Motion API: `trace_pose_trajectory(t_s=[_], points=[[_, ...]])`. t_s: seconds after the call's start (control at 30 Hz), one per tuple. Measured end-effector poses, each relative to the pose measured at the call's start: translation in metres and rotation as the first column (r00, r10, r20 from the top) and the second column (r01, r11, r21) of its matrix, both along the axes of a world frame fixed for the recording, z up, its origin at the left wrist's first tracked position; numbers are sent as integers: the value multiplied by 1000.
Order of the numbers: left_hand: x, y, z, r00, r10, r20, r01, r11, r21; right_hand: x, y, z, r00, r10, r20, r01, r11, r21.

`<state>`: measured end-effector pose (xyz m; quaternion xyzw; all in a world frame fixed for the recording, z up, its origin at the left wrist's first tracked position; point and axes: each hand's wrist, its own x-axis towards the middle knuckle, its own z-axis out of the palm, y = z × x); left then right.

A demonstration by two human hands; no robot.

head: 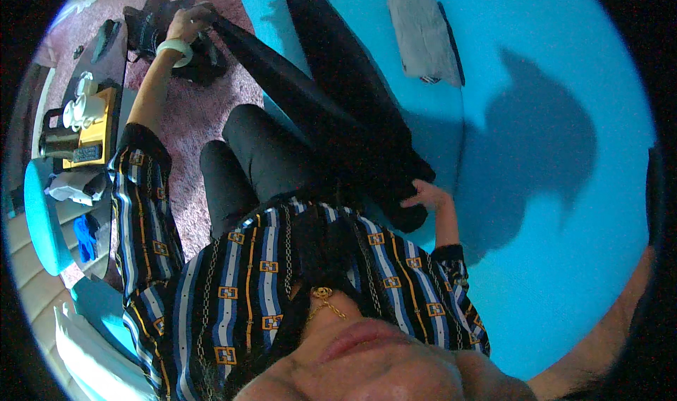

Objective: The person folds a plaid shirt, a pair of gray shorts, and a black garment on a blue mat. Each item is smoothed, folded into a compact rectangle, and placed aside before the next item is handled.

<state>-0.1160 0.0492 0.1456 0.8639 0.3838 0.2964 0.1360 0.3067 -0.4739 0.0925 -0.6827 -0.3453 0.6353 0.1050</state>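
Observation:
A pair of black trousers [338, 99] lies stretched over a blue-covered bed [555, 284] and my lap, its two legs spread apart. My left hand [188, 24], with a pale bangle [176, 52] at the wrist, reaches out and grips the end of one trouser leg. Beneath that hand, on the carpet, is a dark bag or bundle [151, 28]. My right hand [427, 196] is closed on the bunched upper part of the trousers near my body. The other leg's end rests on the bed's far part.
Folded grey clothing [423, 36] lies on the bed at the far right. At left, a dark table [119, 73] bears a wooden tray [108, 121] with white cups [87, 107], a kettle [58, 141] and a remote control [88, 153]. A blue chair [45, 216] stands beside it.

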Motion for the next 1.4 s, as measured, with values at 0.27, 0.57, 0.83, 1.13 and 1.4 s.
trace_pose_trajectory(t_s=[0.27,0.57,0.83,1.13,1.4], points=[[117,26,12,995,54,-80,-61,995,-78,-18,-22,-8,884,-426,193,439,898,-31],[196,79,-34,987,-24,160,42,993,-110,-16,-75,-84,875,-465,135,471,882,-12],[249,75,-60,992,120,32,-110,970,-215,-47,-66,-43,780,-574,247,608,790,-82],[270,57,-89,931,82,-355,-166,963,-211,-59,-114,-82,670,-742,-9,733,660,163],[257,80,-90,990,-2,-141,-39,958,-283,-43,-65,-27,785,-441,435,206,848,489]])
